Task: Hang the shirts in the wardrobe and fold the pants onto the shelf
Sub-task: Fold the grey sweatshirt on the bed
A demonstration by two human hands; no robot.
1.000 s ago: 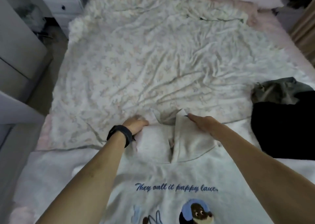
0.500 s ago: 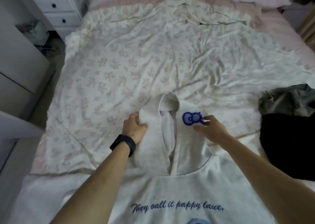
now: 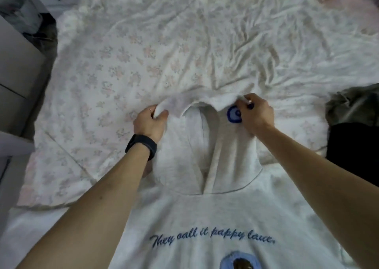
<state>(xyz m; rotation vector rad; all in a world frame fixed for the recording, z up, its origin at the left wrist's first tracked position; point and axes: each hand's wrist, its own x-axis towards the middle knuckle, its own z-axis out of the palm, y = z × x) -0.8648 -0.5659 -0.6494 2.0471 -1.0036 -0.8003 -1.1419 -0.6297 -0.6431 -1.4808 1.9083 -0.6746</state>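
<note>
Bedding (image 3: 143, 43) with a faint flower print spreads out beyond the fingers. A white hooded shirt (image 3: 205, 213) lies flat on it, front up, its hood reaching to the fingers. Dark clothes (image 3: 352, 145) sit heaped to their right. The left hand (image 3: 148, 123), wearing a black wristband (image 3: 141, 145), grips the hood's left edge in curled fingers. The right hand (image 3: 256, 113) pinches the right edge beside a blue patch (image 3: 233, 115).

dim, soft blur, wide-angle warp at edges
</note>
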